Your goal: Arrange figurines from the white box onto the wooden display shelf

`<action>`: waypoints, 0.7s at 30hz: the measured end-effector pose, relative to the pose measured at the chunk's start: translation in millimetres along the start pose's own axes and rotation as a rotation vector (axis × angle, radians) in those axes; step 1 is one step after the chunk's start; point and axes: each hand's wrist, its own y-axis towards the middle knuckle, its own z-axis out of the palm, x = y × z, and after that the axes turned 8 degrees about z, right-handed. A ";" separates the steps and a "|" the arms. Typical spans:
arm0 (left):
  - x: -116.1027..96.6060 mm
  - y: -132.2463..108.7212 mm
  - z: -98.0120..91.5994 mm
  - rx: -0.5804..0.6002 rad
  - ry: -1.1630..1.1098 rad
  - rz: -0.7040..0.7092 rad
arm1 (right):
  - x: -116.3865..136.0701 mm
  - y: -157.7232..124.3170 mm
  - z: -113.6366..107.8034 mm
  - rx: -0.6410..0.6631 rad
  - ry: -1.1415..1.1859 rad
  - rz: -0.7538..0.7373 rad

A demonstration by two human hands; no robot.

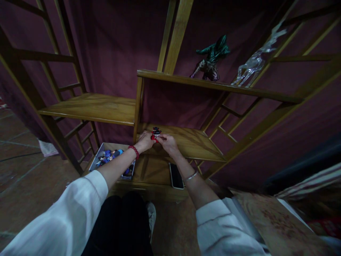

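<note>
Both my hands meet around a small red and black figurine [156,133] at the left end of the middle shelf [191,140]. My left hand [145,141], with a red bead bracelet on its wrist, closes on the figurine's left side. From the right, my right hand [168,143] pinches it between thumb and fingers; a thin silver bracelet circles that wrist. The figurine's lower part is partly hidden by my fingers, and whether it rests on the shelf I cannot tell.
A box [105,146] with several small blue and purple figurines sits low on the left. A phone [176,176] lies on the lower board. Above stand a green-hooded figure [213,58] and a clear deer figurine [253,64]. A left shelf [98,108] and wooden uprights frame the space.
</note>
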 end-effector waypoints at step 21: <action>1.5 -0.2 4.4 0.001 0.145 -0.047 | 1.8 1.7 -16.5 -0.046 -0.331 -0.037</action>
